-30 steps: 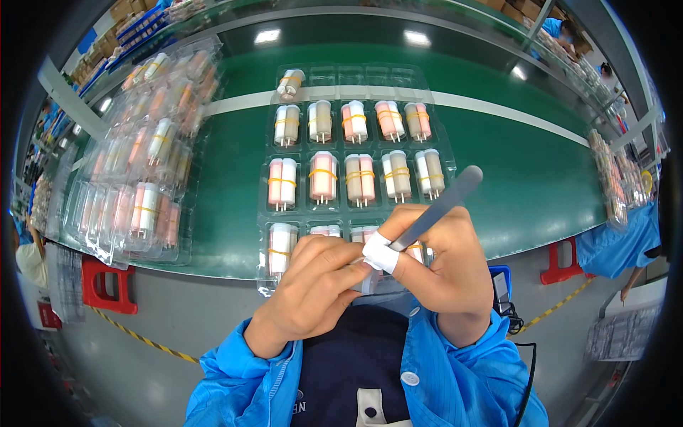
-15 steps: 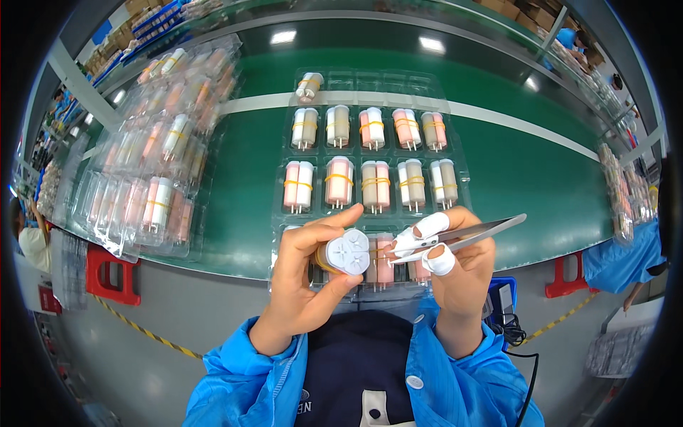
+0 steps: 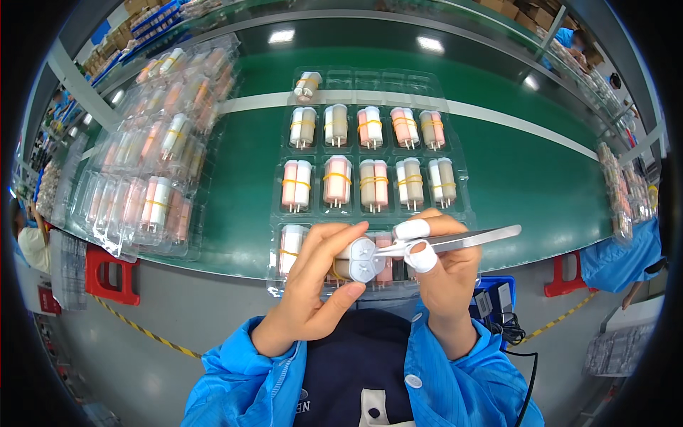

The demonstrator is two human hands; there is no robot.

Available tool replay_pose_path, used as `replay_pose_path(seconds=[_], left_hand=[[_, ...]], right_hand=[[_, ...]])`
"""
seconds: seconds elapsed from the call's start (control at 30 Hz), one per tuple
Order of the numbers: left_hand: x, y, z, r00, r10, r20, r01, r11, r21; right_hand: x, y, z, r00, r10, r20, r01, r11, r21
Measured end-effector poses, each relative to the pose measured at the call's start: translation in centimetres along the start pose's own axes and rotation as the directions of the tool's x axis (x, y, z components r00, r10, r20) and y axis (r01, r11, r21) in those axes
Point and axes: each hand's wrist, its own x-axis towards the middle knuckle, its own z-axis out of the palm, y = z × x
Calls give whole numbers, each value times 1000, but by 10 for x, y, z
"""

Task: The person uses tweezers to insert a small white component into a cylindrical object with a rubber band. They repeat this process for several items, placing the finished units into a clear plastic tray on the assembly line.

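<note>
- Cartridge pair (image 3: 361,259) sits end-on at 6 o'clock, above the tray (image 3: 370,85), pinched by the left hand (image 3: 313,292).
- Right hand (image 3: 445,274) grips tweezers (image 3: 455,242), tips touching the pair's end face.
- Step in hand looks like checking or adjusting the end with the tweezers.
- Next move likely calls for steady tips and a firm left-hand hold.
- Stacked trays (image 3: 142,178) lie at 9 o'clock.

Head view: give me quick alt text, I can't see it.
A left hand holds a small white paired part while the right hand touches metal tweezers to it, above a clear tray of banded paired cylinders on a green table.
</note>
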Motion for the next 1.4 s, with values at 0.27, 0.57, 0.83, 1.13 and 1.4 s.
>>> replay_pose_path(seconds=[0.27, 0.57, 0.83, 1.13, 1.4], left_hand=[[2, -9, 9, 978, 170, -122, -160, 983, 87], [0, -6, 11, 979, 126, -160, -118, 991, 62], [-1, -7, 11, 980, 123, -154, -109, 989, 96], [-1, -7, 11, 982, 98, -159, -83, 991, 103], [0, -4, 10, 976, 137, -171, -109, 980, 167]], right_hand=[[-1, -9, 6, 989, -151, 6, 145, 937, -318], [-1, -7, 9, 987, -154, 54, 163, 902, -400], [-3, -4, 10, 994, -107, -2, 99, 931, -352], [-4, -5, 11, 998, -67, -8, 61, 940, -335], [-8, 4, 11, 996, -66, -64, 51, 976, -214]])
